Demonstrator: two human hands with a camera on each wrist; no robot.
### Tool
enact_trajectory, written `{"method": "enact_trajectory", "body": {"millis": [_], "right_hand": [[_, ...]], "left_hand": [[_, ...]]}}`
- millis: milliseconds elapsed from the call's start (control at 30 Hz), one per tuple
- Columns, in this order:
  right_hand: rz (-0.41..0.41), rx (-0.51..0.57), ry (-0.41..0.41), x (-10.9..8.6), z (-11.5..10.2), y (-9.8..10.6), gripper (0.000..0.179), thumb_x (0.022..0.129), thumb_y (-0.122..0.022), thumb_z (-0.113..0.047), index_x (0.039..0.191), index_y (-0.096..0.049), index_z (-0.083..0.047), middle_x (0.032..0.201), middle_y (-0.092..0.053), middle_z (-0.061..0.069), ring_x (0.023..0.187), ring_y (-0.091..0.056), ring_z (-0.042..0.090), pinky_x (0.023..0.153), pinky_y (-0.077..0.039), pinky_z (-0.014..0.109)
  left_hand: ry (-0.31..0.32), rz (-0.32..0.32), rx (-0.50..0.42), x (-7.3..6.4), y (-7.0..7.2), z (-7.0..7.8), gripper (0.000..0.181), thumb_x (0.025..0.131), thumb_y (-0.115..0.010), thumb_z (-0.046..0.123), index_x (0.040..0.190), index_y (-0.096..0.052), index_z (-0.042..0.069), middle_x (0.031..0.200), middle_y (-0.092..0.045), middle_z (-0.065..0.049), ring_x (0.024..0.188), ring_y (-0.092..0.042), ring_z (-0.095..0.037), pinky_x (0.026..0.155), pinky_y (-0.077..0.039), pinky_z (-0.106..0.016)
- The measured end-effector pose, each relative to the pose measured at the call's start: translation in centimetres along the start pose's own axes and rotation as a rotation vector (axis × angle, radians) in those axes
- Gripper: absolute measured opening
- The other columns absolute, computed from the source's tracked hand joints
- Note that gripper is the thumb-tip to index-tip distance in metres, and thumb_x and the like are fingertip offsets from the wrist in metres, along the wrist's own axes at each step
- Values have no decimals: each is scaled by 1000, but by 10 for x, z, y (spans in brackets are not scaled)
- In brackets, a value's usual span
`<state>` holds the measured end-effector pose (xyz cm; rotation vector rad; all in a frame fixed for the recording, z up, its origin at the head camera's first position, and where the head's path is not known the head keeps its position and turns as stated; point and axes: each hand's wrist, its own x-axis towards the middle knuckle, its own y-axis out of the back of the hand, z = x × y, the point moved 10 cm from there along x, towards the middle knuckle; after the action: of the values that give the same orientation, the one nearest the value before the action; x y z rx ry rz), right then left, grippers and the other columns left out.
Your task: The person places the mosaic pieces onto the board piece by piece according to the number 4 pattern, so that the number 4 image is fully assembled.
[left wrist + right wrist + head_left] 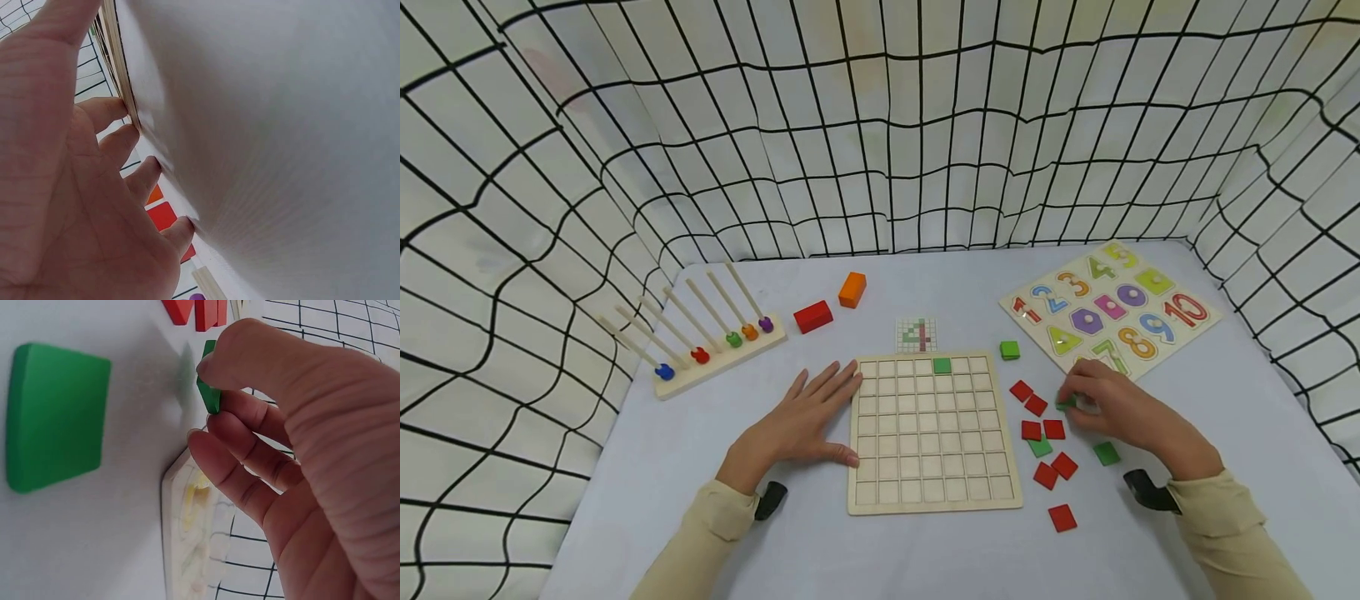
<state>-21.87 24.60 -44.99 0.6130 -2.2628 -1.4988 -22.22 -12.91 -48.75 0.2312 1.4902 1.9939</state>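
A wooden grid board lies in the middle of the table, with one green tile in its top row. My left hand rests spread at the board's left edge, thumb and fingertips touching the frame. To the right of the board, my right hand pinches a green square tile between thumb and fingers, close over the table. Around it lie several red tiles and more green tiles; one green tile is partly hidden under a red one. A small pattern card lies behind the board.
A peg stand with coloured beads stands at the back left. Near it are a red block and an orange block. A number puzzle board lies at the back right. Black netting encloses the table.
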Motion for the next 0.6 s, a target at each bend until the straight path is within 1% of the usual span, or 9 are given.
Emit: {"method": "enact_trajectory", "body": {"millis": [133, 267, 367, 600], "right_hand": [[10, 13, 32, 6, -6, 3, 23, 85, -87, -5, 100, -77, -19, 105, -67, -5, 100, -61, 13, 86, -64, 34], [14, 43, 67, 14, -14, 5, 22, 85, -87, -6, 101, -77, -17, 103, -67, -4, 96, -62, 15, 82, -63, 32], [11, 56, 78, 21, -19, 4, 21, 85, -88, -7, 102, -78, -16, 103, -67, -4, 96, -62, 16, 81, -63, 31], [-25, 68, 63, 34, -27, 1, 21, 87, -86, -5, 103, -78, -16, 105, -67, -2, 96, -62, 16, 80, -63, 30]], "left_hand": [[5, -11, -1, 0, -1, 0, 123, 81, -84, 66, 172, -22, 12, 183, -12, -8, 169, -10, -39, 133, -7, -72], [12, -16, -8, -1, -2, -1, 123, 81, -84, 66, 172, -21, 13, 183, -11, -7, 170, -9, -39, 133, -5, -71], [14, -14, -13, -2, -1, -1, 123, 81, -84, 66, 172, -21, 13, 183, -11, -7, 170, -8, -38, 133, -4, -71], [4, -3, -20, -1, -2, -1, 123, 81, -84, 66, 173, -21, 14, 183, -11, -6, 170, -7, -38, 133, -3, -71]]}}
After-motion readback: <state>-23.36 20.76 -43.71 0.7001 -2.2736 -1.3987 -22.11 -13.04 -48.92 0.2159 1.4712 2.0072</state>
